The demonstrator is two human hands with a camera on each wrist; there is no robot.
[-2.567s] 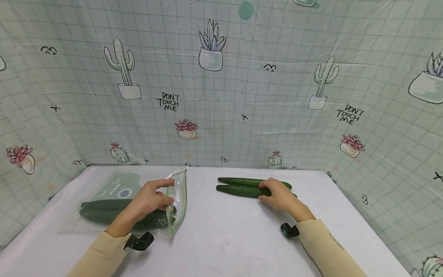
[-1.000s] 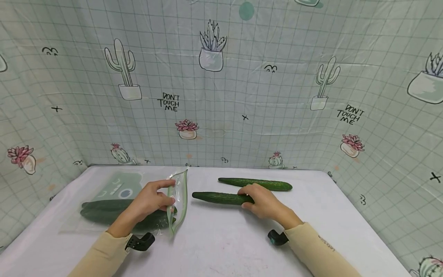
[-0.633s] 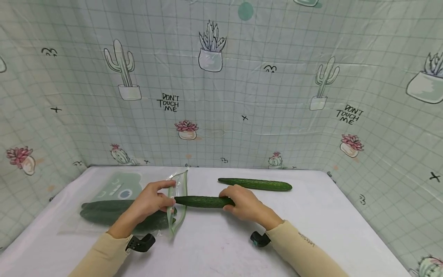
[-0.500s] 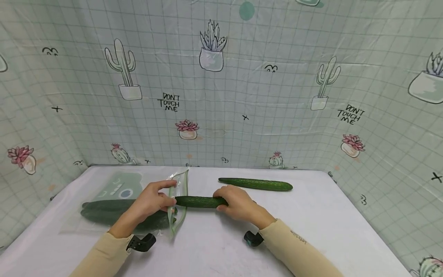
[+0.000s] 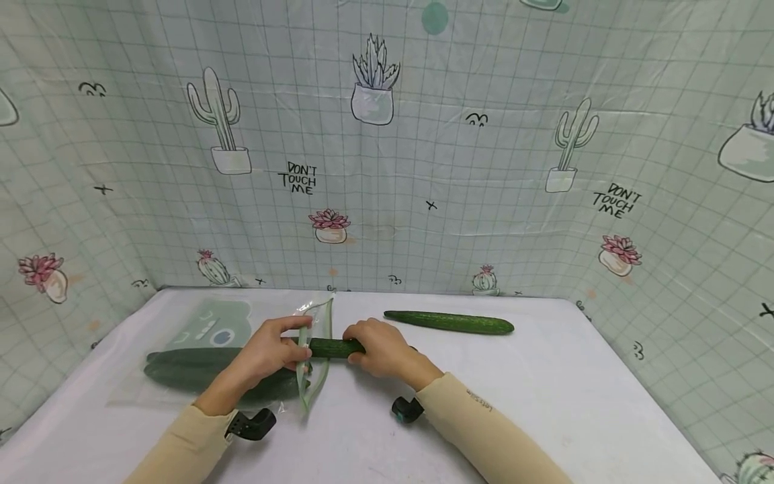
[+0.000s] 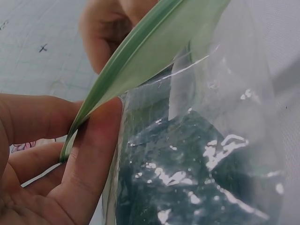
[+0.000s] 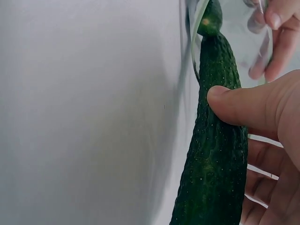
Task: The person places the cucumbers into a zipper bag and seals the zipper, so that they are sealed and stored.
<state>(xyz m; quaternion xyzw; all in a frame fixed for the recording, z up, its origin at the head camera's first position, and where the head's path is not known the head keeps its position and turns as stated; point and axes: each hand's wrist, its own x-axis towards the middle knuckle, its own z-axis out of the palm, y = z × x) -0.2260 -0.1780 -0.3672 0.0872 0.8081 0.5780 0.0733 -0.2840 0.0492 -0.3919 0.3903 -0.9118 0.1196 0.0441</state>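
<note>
My left hand (image 5: 266, 349) pinches the open edge of a clear zip bag (image 5: 330, 319) with a green rim, holding its mouth apart. Thumb and fingers grip a fold of that green rim (image 6: 112, 70) in the left wrist view. Inside the bag lie dark green cucumbers (image 5: 190, 366), seen dimly through the plastic. My right hand (image 5: 383, 346) grips another cucumber (image 7: 211, 164), whose far end has entered the bag's mouth. In the right wrist view, the thumb lies along its upper side, and the end of a bagged cucumber (image 7: 211, 18) shows beyond its tip.
A further cucumber (image 5: 450, 322) lies on the white table (image 5: 544, 390) behind and right of my right hand. A patterned cloth backdrop (image 5: 411, 175) hangs along the back and sides. A printed green figure (image 5: 211, 323) marks the bag.
My right hand took the nearer of the two loose cucumbers and carried it left, its leading end now within the bag's mouth. My left hand has kept its hold on the rim.
</note>
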